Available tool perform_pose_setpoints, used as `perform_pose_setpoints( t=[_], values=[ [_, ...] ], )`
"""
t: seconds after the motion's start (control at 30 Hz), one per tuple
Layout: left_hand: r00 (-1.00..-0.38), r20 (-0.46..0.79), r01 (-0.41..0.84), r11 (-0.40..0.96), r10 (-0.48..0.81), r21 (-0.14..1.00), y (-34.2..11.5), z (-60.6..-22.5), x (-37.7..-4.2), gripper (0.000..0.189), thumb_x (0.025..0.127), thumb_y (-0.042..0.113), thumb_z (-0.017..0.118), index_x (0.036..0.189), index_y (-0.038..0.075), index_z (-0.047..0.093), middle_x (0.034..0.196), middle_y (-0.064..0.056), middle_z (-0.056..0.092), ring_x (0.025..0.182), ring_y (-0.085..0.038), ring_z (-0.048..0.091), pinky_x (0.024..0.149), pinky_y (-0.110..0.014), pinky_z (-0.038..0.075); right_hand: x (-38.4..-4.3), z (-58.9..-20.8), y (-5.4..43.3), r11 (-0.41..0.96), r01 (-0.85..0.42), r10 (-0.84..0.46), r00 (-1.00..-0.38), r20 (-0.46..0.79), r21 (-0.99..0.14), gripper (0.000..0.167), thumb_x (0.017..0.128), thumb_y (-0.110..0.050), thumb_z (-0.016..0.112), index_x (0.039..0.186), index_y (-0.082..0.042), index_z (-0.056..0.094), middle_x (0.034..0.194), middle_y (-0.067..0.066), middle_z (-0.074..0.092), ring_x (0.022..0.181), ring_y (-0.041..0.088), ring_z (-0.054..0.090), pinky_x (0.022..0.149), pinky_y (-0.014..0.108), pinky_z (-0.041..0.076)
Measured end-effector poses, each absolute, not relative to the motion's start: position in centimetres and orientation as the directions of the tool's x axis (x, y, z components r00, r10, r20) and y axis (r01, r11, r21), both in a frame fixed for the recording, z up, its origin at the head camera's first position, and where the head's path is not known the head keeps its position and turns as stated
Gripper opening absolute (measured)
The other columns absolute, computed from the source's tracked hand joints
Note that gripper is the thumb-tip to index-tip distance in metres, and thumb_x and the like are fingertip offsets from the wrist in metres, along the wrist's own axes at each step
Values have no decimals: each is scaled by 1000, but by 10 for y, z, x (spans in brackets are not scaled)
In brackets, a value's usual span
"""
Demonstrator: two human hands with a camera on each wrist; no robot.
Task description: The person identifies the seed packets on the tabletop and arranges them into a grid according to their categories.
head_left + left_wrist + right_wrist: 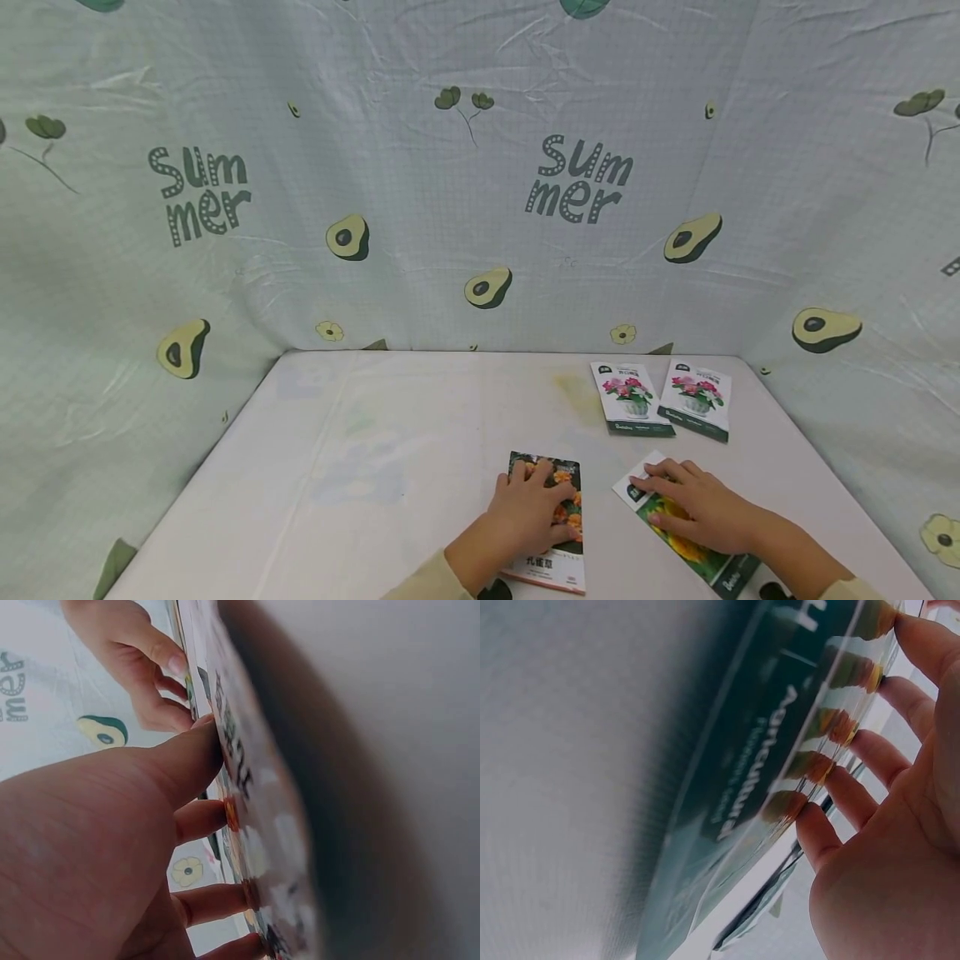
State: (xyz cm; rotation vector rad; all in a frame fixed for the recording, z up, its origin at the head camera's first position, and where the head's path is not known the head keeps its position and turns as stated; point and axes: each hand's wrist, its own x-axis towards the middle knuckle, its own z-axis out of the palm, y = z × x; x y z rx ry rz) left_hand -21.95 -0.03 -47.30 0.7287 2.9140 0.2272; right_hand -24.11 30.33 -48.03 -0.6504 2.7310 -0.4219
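My left hand [525,512] rests on a flower seed packet [551,571] with orange blooms on a dark ground and a white lower band. In the left wrist view its thumb and fingertips touch the face of that packet [262,787]. To the right, my right hand [708,512] lies over a second seed packet [686,550], green with a yellow flower, tilted on the table. The right wrist view shows spread fingertips [817,825] touching its glossy face, beside a dark green band with white lettering. Both hands partly cover the packets' pictures.
Two white seed packets with pink flowers, one [626,400] beside the other [697,398], lie at the back right of the white table [375,467]. A pale curtain [420,183] printed with avocados hangs behind and along both sides of the table.
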Motion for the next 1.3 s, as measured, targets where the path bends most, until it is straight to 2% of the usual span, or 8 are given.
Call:
perform_pose_setpoints(
  t=[0.77, 1.3],
  values=[
    [-866, -91, 471, 864, 491, 180, -14, -473, -219, 55, 89, 64, 67, 140, 45, 57, 153, 0, 44, 130, -35, 46, 95, -53, 44, -242, -481, 302, 871, -372, -453, -860, -234, -320, 61, 93, -58, 65, 148, -32, 55, 151, 9, 49, 131, 34, 46, 105, 71, 38],
    [-878, -104, 442, 874, 468, 204, -26, -474, -219, 56, 88, 66, 67, 140, 48, 56, 157, 0, 42, 135, -37, 44, 96, -55, 42, -242, -479, 301, 861, -412, -480, -852, -210, -297, 58, 94, -57, 65, 144, -29, 60, 149, 9, 51, 130, 35, 48, 105, 70, 38]
  ],
)
